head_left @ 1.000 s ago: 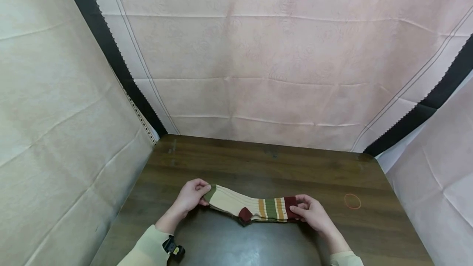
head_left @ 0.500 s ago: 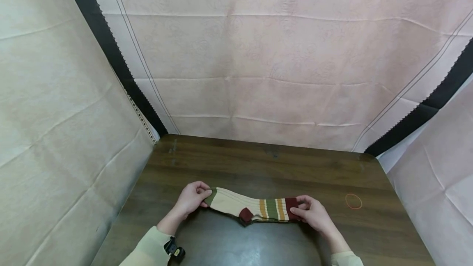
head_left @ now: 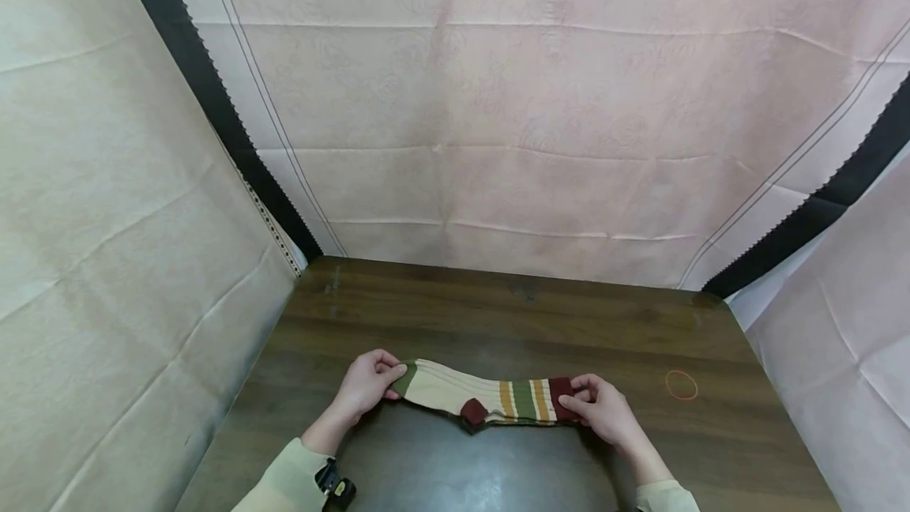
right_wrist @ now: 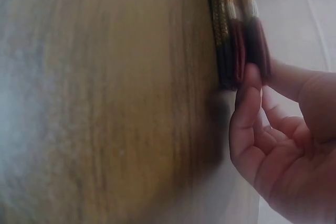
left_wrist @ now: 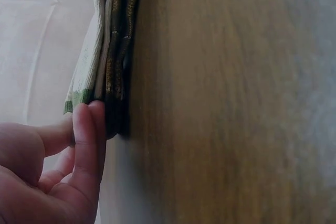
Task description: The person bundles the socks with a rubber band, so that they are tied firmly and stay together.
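A cream sock (head_left: 451, 388) with a green toe, dark red heel, orange and green stripes and a dark red cuff lies lengthwise across the table. In both wrist views a darker, gold-patterned sock (left_wrist: 121, 35) lies stacked beneath it. My left hand (head_left: 366, 384) pinches the green toe end between thumb and fingers, the dark layers staying below the fingertips. At the other end my right hand (head_left: 604, 413) pinches the dark red cuff, thumb on top and a finger tucked under the upper layer in the right wrist view.
The brown wooden table (head_left: 526, 322) has a thin orange loop (head_left: 681, 371), like a rubber band, lying right of the right hand. Pale cloth walls (head_left: 498, 141) enclose the back and both sides. A black device (head_left: 336, 483) is strapped to the left wrist.
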`<state>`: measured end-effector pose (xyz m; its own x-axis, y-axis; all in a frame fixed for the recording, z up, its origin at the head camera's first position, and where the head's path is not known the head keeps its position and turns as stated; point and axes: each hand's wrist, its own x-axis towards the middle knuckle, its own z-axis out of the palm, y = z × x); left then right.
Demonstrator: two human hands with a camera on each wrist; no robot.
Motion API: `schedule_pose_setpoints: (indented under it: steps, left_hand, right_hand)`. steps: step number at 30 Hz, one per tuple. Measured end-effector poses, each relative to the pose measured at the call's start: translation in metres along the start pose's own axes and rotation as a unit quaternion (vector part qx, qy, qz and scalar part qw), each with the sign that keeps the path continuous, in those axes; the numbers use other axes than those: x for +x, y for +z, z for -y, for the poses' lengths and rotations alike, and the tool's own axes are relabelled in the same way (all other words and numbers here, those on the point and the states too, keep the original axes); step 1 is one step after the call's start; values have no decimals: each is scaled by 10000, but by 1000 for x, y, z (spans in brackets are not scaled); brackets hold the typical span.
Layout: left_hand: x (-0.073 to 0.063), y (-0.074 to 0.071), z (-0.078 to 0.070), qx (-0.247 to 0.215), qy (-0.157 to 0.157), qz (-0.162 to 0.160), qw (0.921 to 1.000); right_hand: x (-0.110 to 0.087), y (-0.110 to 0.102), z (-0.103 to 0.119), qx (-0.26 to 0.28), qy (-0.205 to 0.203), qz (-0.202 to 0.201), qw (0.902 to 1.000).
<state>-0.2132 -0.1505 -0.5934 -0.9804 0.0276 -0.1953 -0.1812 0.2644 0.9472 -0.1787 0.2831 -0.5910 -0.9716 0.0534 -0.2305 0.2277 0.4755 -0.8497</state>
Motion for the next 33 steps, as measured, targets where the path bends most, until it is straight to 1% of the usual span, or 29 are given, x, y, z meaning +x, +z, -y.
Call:
schedule_pose_setpoints:
  steps: [8, 11, 15, 17, 23, 30, 33]
  left_hand:
    - [1, 0, 0, -76, -2, -49, 10000]
    - [-1, -2, -1, -161, -56, 13, 9999]
    - [-2, -5, -1, -428, -75, 177, 9989]
    - [-2, -4, 0, -493, -63, 195, 9986]
    - [-2, -1, 1, -416, -139, -71, 9990]
    - [-1, -2, 2, -349, -215, -158, 9990]
    - [1, -4, 3, -252, -159, -245, 9993]
  right_hand:
    - [1, -1, 0, -15, -11, 56, 10000]
    - [1, -1, 0, -15, -26, 62, 10000]
    - [1, -1, 0, -27, 4, 57, 10000]
    - [1, -1, 0, -7, 29, 75, 10000]
    - [1, -1, 1, -36, 67, 74, 9999]
    - [0, -4, 2, -219, 125, 59, 9997]
    - [-1, -7, 1, -111, 169, 107, 9997]
